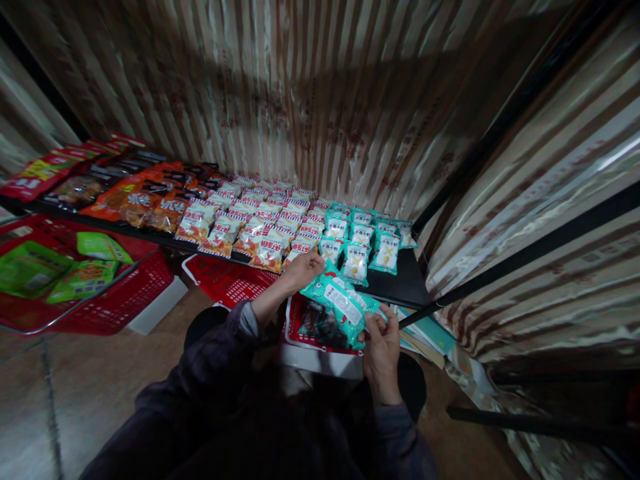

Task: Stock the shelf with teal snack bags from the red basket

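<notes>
Left hand (304, 271) and right hand (383, 347) pinch a teal packet (341, 301) — each grip narrow.

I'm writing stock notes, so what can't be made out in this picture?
All in the head view:
Fine print on the held teal bag: too small.
Dark packets in the red basket below: partly covered by the bag, number unclear.
Rear teal packets: partly hidden by those in front.
Far end of the leftmost red basket: cut off by the left edge.
</notes>
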Motion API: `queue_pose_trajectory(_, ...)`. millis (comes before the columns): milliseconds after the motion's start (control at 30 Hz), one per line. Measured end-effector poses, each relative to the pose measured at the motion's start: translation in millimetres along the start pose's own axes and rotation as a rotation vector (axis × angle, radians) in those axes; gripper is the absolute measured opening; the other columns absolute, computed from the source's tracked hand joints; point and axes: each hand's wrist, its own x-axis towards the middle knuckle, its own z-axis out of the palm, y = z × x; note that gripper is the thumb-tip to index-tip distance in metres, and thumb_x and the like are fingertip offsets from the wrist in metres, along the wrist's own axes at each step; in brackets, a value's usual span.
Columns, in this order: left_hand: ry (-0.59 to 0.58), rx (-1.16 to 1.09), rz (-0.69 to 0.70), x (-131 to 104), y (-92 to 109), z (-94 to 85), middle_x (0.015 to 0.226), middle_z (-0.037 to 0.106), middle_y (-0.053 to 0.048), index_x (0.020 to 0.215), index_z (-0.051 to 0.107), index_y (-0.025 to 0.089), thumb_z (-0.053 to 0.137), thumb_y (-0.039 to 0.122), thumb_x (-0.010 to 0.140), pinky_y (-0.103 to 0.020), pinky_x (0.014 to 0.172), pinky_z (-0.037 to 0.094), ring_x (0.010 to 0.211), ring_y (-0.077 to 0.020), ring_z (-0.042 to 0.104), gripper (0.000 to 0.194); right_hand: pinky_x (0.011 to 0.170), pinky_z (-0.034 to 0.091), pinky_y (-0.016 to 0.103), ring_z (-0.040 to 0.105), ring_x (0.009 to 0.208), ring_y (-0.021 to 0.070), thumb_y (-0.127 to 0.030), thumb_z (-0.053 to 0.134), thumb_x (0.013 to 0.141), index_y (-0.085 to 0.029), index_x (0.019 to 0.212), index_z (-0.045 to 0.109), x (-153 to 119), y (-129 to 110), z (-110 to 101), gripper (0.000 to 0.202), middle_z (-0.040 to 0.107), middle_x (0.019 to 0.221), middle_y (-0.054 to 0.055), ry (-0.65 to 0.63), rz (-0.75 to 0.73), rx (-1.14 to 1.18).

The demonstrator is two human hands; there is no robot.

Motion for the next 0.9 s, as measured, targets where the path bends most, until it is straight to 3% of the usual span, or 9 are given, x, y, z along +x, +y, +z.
queue_pose_trajectory(100, -0.043, -0.116, -0.069, -3, 1, -1.0, 0.053, 0.053, 0.008, 0.082, 0.062, 0.017, 0.066, 0.015, 0.067, -0.018, 0.049, 0.034, 0.046, -0.0077, 0.046, 0.016, 0.044, 0.035, 0.017, 0.043, 0.044, 0.0047, -0.04, 0.077, 0.069, -0.026, 0.113, 0.051, 1, 3, -3, 0.053, 0.054, 0.066, -0.011, 0.025, -0.08, -0.062)
queue_pose_trajectory(200, -0.12, -0.271, -0.189, -6, 5, -2.4, 0.057, 0.061, 0.004, 0.081, 0.065, 0.017, 0.068, 0.015, 0.066, -0.021, 0.051, 0.038, 0.047, -0.0096, 0.053, 0.015, 0.053, 0.04, 0.021, 0.051, 0.056, 0.0084, -0.042, 0.072, 0.073, -0.021, 0.098, 0.062, 2, 6, -10, 0.034, 0.06, 0.071, -0.005, -0.002, -0.133, -0.152)
queue_pose_trajectory(300, -0.174, -0.361, -0.272, -8, 9, -4.9, 0.065, 0.068, -0.002, 0.077, 0.069, 0.015, 0.069, 0.015, 0.066, -0.023, 0.055, 0.044, 0.052, -0.012, 0.059, 0.011, 0.063, 0.045, 0.027, 0.06, 0.072, 0.0156, -0.044, 0.069, 0.075, -0.019, 0.092, 0.071, 3, 7, -18, 0.03, 0.069, 0.084, 0.003, -0.042, -0.165, -0.222)
queue_pose_trajectory(533, -0.182, -0.453, -0.282, -7, 17, -12.5, 0.074, 0.073, -0.006, 0.076, 0.075, 0.013, 0.066, 0.008, 0.065, -0.022, 0.057, 0.048, 0.059, -0.0121, 0.063, 0.015, 0.095, 0.045, 0.041, 0.061, 0.104, 0.0229, -0.039, 0.062, 0.081, -0.021, 0.105, 0.072, 2, 7, -24, 0.032, 0.07, 0.107, 0.008, -0.08, -0.395, -0.38)
queue_pose_trajectory(667, -0.246, -0.518, -0.178, -11, 15, -11.4, 0.081, 0.074, -0.007, 0.085, 0.075, 0.012, 0.074, 0.012, 0.062, -0.024, 0.069, 0.051, 0.07, -0.014, 0.066, 0.023, 0.094, 0.046, 0.04, 0.06, 0.102, 0.0216, -0.034, 0.065, 0.079, -0.023, 0.108, 0.069, 2, 9, -22, 0.031, 0.066, 0.105, 0.006, -0.064, -0.518, -0.431)
queue_pose_trajectory(767, -0.229, -0.487, -0.062, -15, 9, -8.4, 0.082, 0.072, -0.004, 0.088, 0.073, 0.014, 0.082, 0.021, 0.058, -0.025, 0.074, 0.05, 0.072, -0.0128, 0.064, 0.032, 0.088, 0.046, 0.037, 0.06, 0.093, 0.0206, -0.036, 0.063, 0.082, -0.022, 0.101, 0.07, 1, 4, -20, 0.024, 0.066, 0.097, 0.005, -0.038, -0.559, -0.496)
queue_pose_trajectory(900, -0.079, -0.296, 0.043, -17, 2, -6.8, 0.084, 0.069, -0.002, 0.083, 0.073, 0.016, 0.082, 0.033, 0.06, -0.026, 0.075, 0.047, 0.076, -0.0135, 0.061, 0.031, 0.069, 0.043, 0.032, 0.05, 0.066, 0.0161, -0.044, 0.064, 0.082, -0.023, 0.065, 0.065, -4, -8, -15, 0.027, 0.054, 0.068, 0.0, 0.009, -0.567, -0.607)
